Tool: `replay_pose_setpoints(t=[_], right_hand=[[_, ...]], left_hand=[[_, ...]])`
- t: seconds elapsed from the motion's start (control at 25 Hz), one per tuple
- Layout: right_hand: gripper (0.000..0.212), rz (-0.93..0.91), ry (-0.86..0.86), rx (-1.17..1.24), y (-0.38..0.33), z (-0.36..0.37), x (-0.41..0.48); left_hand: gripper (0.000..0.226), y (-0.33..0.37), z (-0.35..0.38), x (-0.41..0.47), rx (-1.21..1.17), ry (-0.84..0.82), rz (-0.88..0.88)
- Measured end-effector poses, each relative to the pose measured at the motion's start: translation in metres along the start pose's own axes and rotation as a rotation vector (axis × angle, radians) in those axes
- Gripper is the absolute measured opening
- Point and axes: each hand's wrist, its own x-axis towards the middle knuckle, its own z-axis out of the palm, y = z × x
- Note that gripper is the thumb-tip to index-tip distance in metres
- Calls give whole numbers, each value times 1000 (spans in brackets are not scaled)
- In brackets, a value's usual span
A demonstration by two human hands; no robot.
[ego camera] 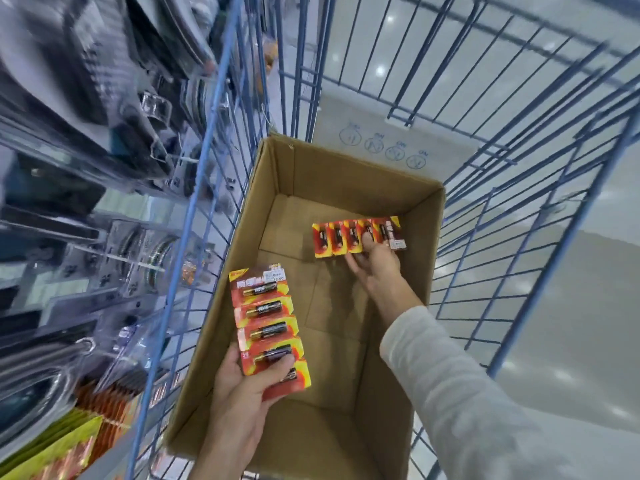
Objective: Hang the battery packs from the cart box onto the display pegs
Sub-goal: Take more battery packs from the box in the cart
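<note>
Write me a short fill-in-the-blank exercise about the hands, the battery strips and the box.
1. The cardboard box stands in a wire cart painted ____.
2. The left hand grips a strip of ____ packs.
3. The right hand pinches a second strip at the ____ end of the box.
Missing words: blue; battery; far.

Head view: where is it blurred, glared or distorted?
Head view: shelves at left smeared by motion blur; near battery strip in left hand sharp, far battery strip at right hand softer; light glare spots floor; cart bars bow from wide-angle distortion.
</note>
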Motion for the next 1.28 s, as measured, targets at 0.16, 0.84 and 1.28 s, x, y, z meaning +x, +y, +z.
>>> replay_pose_setpoints(t=[0.16,0.84,1.28], right_hand=[[22,-117,-270,-199,-5,-48,-137],[33,-268,-887,-655,-41,-173,-417],[40,-10,-1384,-1059,107,-159,-549]], left_hand=[[66,24,-5,-59,16,-101,84],[28,-56,-22,-350,-504,116,555],[45,-181,-143,-505,-851,628,826]])
